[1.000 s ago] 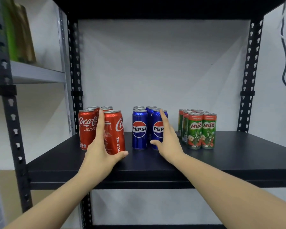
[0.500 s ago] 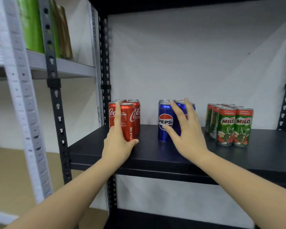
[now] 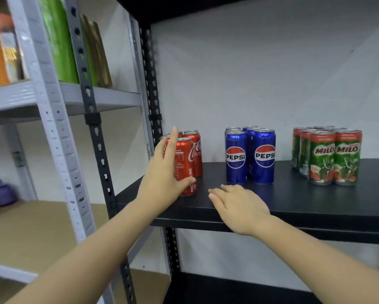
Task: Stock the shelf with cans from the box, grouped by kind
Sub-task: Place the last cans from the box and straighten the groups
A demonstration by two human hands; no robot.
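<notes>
Because the front Coca-Cola can (image 3: 185,166) is a smooth, thin-walled cylinder, presumably full, it should handle as fairly heavy for its size, rigid under light pressure, slippery on its printed wall and liable to dent if squeezed hard or dropped; the sound hold is around the mid-body, thumb opposite fingers. It stands upright at the front of the red group, near the left end of the black shelf (image 3: 293,200). The left hand (image 3: 164,174) lies flat against its left side, fingers straight, thumb low across its front; the grip is wide, not closed round it. The right hand (image 3: 239,205) rests relaxed on the shelf, holding nothing, just before the Pepsi cans (image 3: 250,155). Milo cans (image 3: 329,154) stand well apart to the right. Grouping appears complete; no box is visible.
</notes>
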